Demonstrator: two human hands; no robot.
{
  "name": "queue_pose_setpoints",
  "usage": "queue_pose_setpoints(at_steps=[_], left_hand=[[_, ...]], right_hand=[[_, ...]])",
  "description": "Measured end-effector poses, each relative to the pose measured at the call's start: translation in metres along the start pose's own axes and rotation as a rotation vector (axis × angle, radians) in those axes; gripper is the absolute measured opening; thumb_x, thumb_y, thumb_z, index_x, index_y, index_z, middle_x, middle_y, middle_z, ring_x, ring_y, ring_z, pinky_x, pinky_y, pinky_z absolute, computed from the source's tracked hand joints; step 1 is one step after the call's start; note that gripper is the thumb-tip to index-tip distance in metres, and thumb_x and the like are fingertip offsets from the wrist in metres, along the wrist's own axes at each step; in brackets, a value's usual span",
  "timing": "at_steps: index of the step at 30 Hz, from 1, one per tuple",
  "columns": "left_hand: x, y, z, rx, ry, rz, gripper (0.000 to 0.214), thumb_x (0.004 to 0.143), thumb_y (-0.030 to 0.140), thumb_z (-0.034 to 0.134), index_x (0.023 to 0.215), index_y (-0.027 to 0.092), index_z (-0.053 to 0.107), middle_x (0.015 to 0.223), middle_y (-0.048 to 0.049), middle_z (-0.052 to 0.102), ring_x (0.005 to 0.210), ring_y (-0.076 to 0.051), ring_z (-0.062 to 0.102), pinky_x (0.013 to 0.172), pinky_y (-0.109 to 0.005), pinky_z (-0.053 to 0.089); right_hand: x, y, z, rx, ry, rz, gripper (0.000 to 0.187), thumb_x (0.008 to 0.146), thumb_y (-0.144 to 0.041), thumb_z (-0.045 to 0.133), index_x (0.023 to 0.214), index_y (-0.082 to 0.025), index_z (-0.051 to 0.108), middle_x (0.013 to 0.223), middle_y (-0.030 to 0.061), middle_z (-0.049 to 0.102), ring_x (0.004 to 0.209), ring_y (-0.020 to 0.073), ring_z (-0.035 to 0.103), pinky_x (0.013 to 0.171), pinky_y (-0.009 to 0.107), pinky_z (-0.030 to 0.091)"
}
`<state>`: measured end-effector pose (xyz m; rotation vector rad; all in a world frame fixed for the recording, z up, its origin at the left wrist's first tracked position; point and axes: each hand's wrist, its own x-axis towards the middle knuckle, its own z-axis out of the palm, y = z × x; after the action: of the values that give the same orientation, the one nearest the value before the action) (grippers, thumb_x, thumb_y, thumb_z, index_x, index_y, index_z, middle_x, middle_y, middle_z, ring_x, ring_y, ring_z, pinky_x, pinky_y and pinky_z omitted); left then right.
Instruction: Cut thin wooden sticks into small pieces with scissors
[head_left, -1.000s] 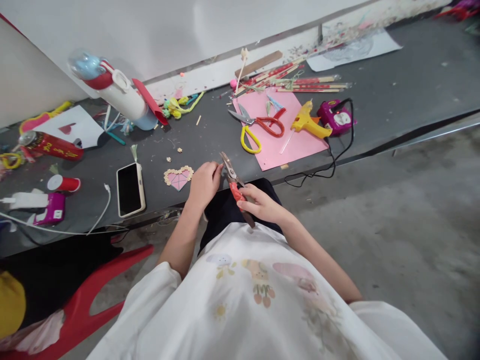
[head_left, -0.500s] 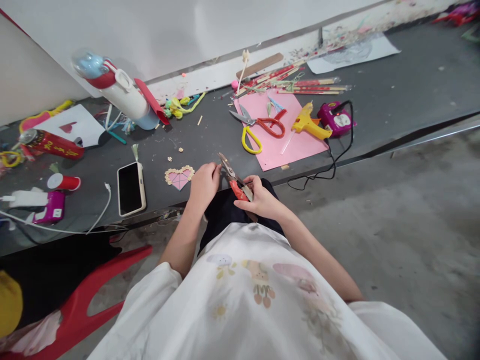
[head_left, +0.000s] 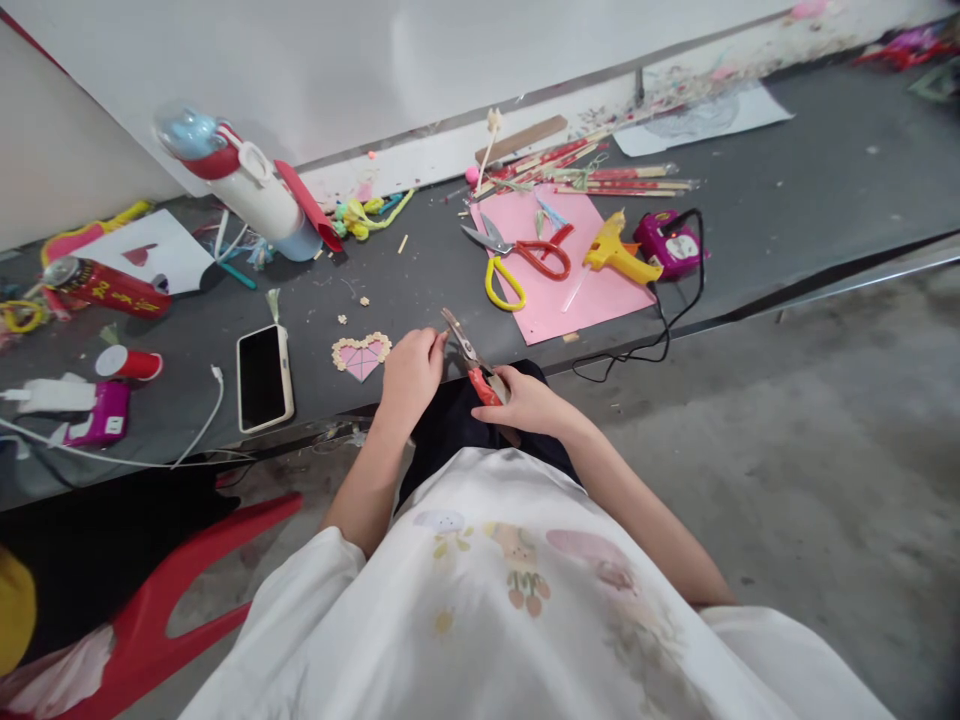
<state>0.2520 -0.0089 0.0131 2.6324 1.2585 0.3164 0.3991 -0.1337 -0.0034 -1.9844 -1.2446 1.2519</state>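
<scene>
My right hand [head_left: 525, 402] is closed round the red handles of a pair of cutters [head_left: 472, 362], whose metal jaws point up and left. My left hand [head_left: 409, 372] is curled with its fingertips pinched right at the jaws, on something too small to make out. Both hands hover over the front edge of the dark grey table [head_left: 420, 290], above my lap. A pink paper heart edged with small pale pieces [head_left: 361, 354] lies just left of my left hand.
A phone [head_left: 264, 376] lies left of the heart. On a pink sheet [head_left: 570, 290] sit scissors [head_left: 517, 262] and a yellow glue gun [head_left: 615, 250] by a magenta box [head_left: 670, 243]. A bottle [head_left: 240, 188], red cans [head_left: 97, 288] and sticks [head_left: 600, 170] lie behind. A red chair [head_left: 165, 600] stands lower left.
My right hand has squeezed the cutter handles closer together and drawn a little nearer my left hand. My left hand stays pinched at the jaws.
</scene>
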Motion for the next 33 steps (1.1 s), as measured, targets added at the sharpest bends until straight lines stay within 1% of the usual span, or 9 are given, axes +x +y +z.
queue_pose_setpoints(at_steps=[3,5,8,13,18,21,26,29,33], left_hand=[[-0.001,0.002,-0.001,0.022,-0.006,0.013,0.036,0.098,0.037,0.032,0.081,0.019,0.057,0.079,-0.006,0.061,0.077,-0.018,0.058,0.065,-0.029,0.035],[-0.002,0.002,-0.001,0.033,0.001,0.024,0.036,0.098,0.037,0.031,0.081,0.019,0.056,0.08,-0.0059,0.061,0.077,-0.018,0.058,0.065,-0.029,0.035],[-0.002,0.001,-0.002,0.042,0.012,0.034,0.036,0.098,0.038,0.03,0.082,0.019,0.056,0.08,-0.0059,0.061,0.078,-0.018,0.058,0.066,-0.029,0.035],[0.0,0.002,-0.006,0.065,0.011,0.062,0.037,0.098,0.038,0.029,0.079,0.019,0.055,0.078,-0.0056,0.06,0.075,-0.018,0.057,0.065,-0.03,0.034],[0.001,0.002,-0.008,0.08,0.01,0.071,0.038,0.097,0.042,0.033,0.074,0.019,0.054,0.075,-0.0058,0.059,0.072,-0.018,0.055,0.062,-0.03,0.032],[0.002,0.002,-0.005,0.079,-0.003,0.079,0.039,0.096,0.044,0.034,0.074,0.019,0.056,0.075,-0.0058,0.059,0.07,-0.017,0.054,0.06,-0.03,0.03],[0.005,0.001,0.006,0.114,-0.03,0.121,0.043,0.095,0.046,0.034,0.074,0.019,0.06,0.077,-0.0063,0.061,0.069,-0.017,0.055,0.056,-0.031,0.025],[0.005,0.001,0.014,0.125,-0.055,0.151,0.045,0.095,0.046,0.033,0.073,0.019,0.062,0.076,-0.0062,0.061,0.069,-0.017,0.056,0.054,-0.031,0.023],[0.006,0.0,0.022,0.127,-0.064,0.193,0.046,0.096,0.044,0.032,0.073,0.019,0.063,0.076,-0.007,0.061,0.071,-0.018,0.057,0.055,-0.031,0.024]], right_hand=[[0.001,0.003,0.001,-0.005,-0.029,0.008,0.05,0.062,-0.054,0.072,0.093,-0.018,0.058,0.09,0.0048,0.067,0.078,0.0211,0.062,0.067,0.029,0.043],[0.002,0.004,0.003,0.023,-0.026,0.002,0.044,0.062,-0.052,0.072,0.087,-0.018,0.057,0.083,0.0017,0.065,0.073,0.0184,0.059,0.064,0.027,0.042],[0.001,0.002,0.005,0.061,-0.005,-0.002,0.041,0.062,-0.051,0.072,0.082,-0.018,0.057,0.076,-0.0014,0.062,0.068,0.0156,0.056,0.061,0.025,0.039],[0.0,0.003,0.011,0.124,0.016,-0.013,0.04,0.061,-0.05,0.072,0.08,-0.018,0.058,0.071,-0.0031,0.058,0.064,0.0135,0.052,0.058,0.025,0.036],[0.002,0.013,0.021,0.322,-0.022,-0.022,0.04,0.061,-0.048,0.074,0.078,-0.017,0.057,0.068,-0.0029,0.057,0.061,0.0126,0.051,0.057,0.024,0.038],[0.003,0.018,0.025,0.454,-0.057,0.01,0.039,0.059,-0.045,0.076,0.078,-0.016,0.057,0.068,-0.0021,0.057,0.061,0.013,0.054,0.058,0.025,0.041],[0.0,0.025,0.028,0.706,-0.175,0.075,0.033,0.061,-0.036,0.076,0.078,-0.015,0.056,0.064,0.0005,0.061,0.058,0.0135,0.057,0.055,0.026,0.045],[0.0,0.032,0.03,0.778,-0.224,0.117,0.031,0.063,-0.036,0.075,0.075,-0.014,0.057,0.065,0.0033,0.064,0.058,0.0149,0.06,0.053,0.026,0.046],[0.0,0.041,0.031,0.863,-0.259,0.162,0.031,0.061,-0.035,0.077,0.075,-0.013,0.06,0.067,0.0046,0.066,0.062,0.0162,0.065,0.056,0.026,0.049]])
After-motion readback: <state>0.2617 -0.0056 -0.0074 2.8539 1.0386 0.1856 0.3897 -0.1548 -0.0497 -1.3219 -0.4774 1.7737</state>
